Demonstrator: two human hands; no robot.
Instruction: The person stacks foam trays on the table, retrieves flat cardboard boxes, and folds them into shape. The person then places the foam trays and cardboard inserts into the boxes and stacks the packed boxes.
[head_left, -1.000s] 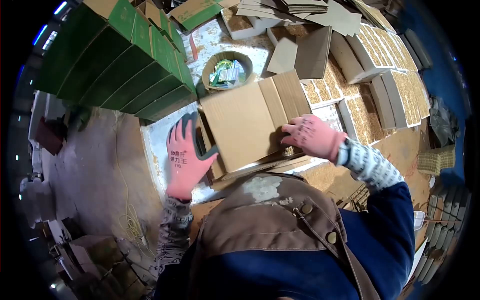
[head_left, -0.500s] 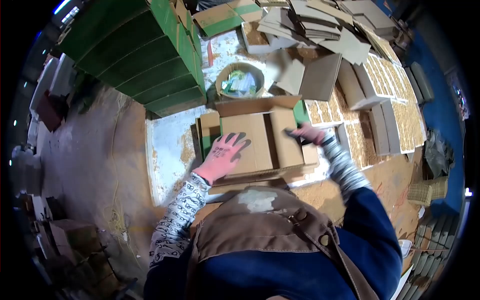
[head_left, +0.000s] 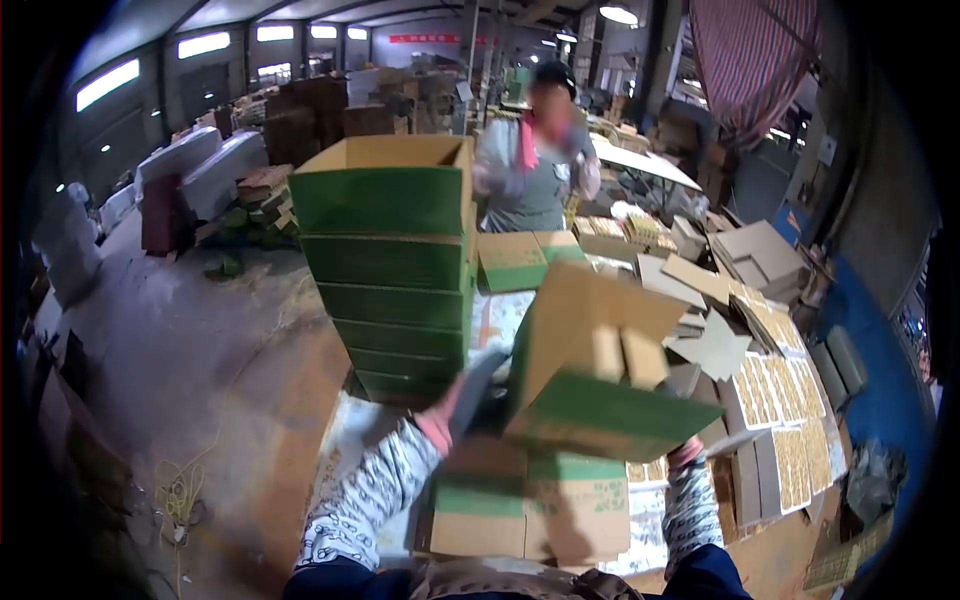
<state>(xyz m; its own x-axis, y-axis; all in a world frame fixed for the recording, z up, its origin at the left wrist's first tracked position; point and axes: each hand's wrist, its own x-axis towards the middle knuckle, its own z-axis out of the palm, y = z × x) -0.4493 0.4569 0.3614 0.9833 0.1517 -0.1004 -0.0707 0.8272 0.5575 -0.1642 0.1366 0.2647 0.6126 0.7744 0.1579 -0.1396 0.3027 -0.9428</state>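
Note:
A green-and-brown cardboard box, open at the top and blurred by motion, hangs tilted above the table. My right hand, in a pink glove, is at its lower right corner, gripping it; the fingers are mostly hidden by the box. To the box's left, my left hand is raised, its dark-coated fingers stretched out. Blur hides whether it touches the box. Below lies a flat closed carton with a green band across its flaps. A stack of green boxes rises just beyond my left hand; the top one is open.
Across the table stands a person in a grey apron. Loose cardboard sheets and trays with yellowish contents crowd the right side. Another green-and-brown carton lies beyond the raised box. Yellow cord lies on the floor at left.
My view has tilted up. A box is now raised and tilted off the table, with my right hand at its corner. My left hand has moved from lying on cardboard to beside the raised box.

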